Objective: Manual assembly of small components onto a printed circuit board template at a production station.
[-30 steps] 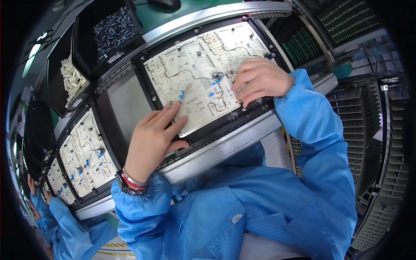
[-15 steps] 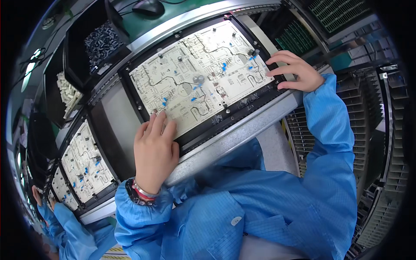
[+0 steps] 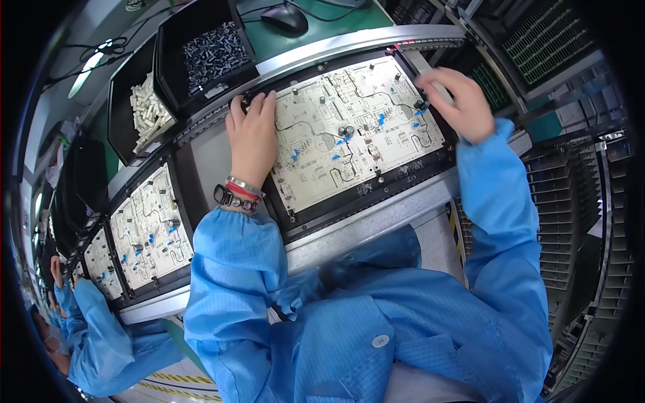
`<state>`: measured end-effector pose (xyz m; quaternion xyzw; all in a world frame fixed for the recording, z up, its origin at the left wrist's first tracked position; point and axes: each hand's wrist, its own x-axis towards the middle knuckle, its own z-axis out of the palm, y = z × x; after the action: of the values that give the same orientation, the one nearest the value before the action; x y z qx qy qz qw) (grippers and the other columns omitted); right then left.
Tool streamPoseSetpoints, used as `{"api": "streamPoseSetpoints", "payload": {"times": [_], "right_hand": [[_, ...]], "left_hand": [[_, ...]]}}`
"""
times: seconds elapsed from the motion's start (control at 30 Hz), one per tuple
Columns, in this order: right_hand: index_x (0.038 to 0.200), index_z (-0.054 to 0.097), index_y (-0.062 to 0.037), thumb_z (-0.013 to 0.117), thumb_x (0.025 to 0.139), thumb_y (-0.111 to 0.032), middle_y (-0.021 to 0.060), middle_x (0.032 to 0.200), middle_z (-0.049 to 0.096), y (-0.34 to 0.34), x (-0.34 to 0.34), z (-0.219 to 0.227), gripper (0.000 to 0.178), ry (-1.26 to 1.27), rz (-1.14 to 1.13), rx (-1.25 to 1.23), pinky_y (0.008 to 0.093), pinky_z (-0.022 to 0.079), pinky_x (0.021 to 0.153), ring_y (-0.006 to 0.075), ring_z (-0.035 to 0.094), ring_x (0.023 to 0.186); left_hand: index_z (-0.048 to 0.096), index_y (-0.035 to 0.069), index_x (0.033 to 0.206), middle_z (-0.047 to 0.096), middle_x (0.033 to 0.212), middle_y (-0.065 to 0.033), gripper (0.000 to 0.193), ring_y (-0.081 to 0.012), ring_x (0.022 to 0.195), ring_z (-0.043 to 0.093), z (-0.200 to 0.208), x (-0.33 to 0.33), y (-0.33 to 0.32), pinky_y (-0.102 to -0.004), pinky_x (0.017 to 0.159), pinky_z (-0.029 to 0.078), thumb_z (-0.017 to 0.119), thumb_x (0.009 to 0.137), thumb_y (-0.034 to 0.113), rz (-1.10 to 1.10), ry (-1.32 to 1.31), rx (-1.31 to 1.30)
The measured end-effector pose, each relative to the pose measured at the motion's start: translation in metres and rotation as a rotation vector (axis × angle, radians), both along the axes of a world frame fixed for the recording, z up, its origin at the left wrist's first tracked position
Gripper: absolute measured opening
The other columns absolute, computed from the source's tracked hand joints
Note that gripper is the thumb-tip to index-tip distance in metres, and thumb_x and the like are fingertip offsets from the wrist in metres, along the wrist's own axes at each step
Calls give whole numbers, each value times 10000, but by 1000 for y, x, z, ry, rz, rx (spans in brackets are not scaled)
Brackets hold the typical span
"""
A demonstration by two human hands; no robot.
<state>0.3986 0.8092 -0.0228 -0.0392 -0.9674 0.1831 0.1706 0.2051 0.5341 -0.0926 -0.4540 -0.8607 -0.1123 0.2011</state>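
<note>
A white circuit board (image 3: 316, 180) with blue, black and round grey parts lies flat in a black frame (image 3: 336, 212) on the metal rail. At its far left corner rests my left hand (image 3: 252, 142), fingers stretched out over the board's and frame's edge, holding nothing that I can see. My right hand (image 3: 463, 106) is at the frame's right side, its fingers bent but apart near the edge. Whether the right fingertips touch the frame is unclear.
Behind the rail stand a black bin of small dark parts (image 3: 215, 57) and a bin of white connectors (image 3: 149, 111). A mouse (image 3: 285, 19) lies on the green bench. Another framed board (image 3: 149, 218) is on the left, near a co-worker's sleeve (image 3: 101, 316). Slotted racks (image 3: 561, 195) flank the right.
My left hand has gone from the board's near left corner to its far left corner. The right hand has shifted farther up the frame's right side, its fingers more bent. The view has shifted.
</note>
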Motion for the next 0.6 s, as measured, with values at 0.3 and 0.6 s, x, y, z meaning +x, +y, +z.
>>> {"api": "streamPoseSetpoints", "payload": {"times": [0.3,0.6], "right_hand": [[910,619,-28,623,766,-113,113,908,548,-34,-148,-76,167,150,54,-110,354,461,745,286,572,838],[880,657,-10,685,739,-159,117,806,654,-40,-140,-68,207,-28,-38,-437,300,482,630,175,612,677]], "left_hand": [[438,73,1266,497,1209,-104,500,-330,1121,405,-4,2,-2,-425,917,324,510,771,57,109,81,37],[522,152,1210,559,1033,-30,455,-266,958,448,5,-1,-11,-395,848,330,539,760,81,118,59,62]]}}
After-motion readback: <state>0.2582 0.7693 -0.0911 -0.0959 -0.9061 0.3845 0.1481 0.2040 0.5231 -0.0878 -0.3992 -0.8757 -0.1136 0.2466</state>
